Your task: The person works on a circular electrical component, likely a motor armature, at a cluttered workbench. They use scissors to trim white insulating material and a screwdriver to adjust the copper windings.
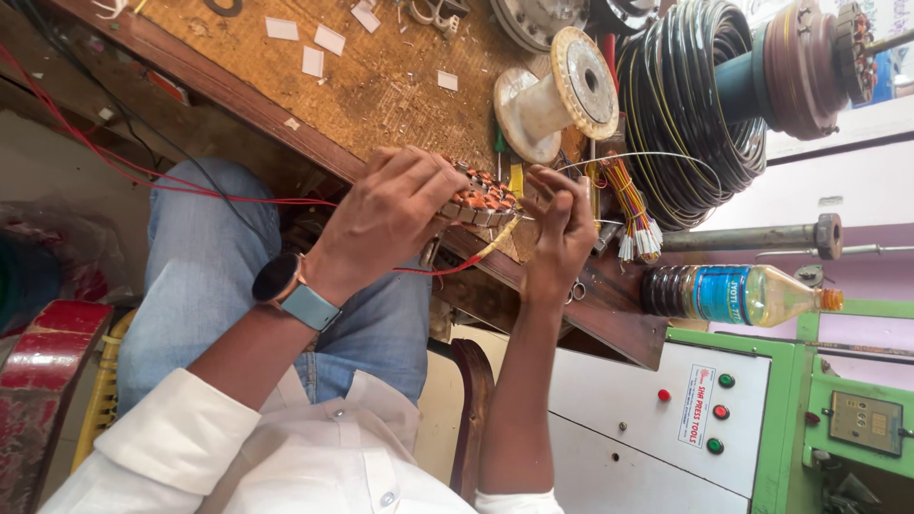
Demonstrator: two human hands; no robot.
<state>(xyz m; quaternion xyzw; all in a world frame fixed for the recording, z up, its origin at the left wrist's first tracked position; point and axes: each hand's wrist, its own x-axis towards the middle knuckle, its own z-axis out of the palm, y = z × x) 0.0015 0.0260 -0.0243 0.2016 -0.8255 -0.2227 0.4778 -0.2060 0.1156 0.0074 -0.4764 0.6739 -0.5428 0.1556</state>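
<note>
1. Left hand [390, 224] is wrapped over a round motor stator [481, 200] with copper-coloured windings, pinning it at the edge of the wooden workbench [381, 86], right above the person's lap
2. Right hand [562, 228] sits just beside the stator, fingers pinched narrow on a thin wire [633, 157] that loops up and round towards the bundle of coloured leads [633, 214]
3. A yellow-sleeved lead [495, 243] runs from under the stator into a red wire [190, 186] that crosses the knee
4. Biggest risk I'd say: that thin wire kinks or snags on the coloured leads, since the loop hangs loose right over them
5. The stator is half off the bench edge, so if the left hand relaxes it could tip into the lap
6. The empty spool [557, 90] and black cable coil [690, 105] are near, an elbow bump could roll the spool into the work
</note>
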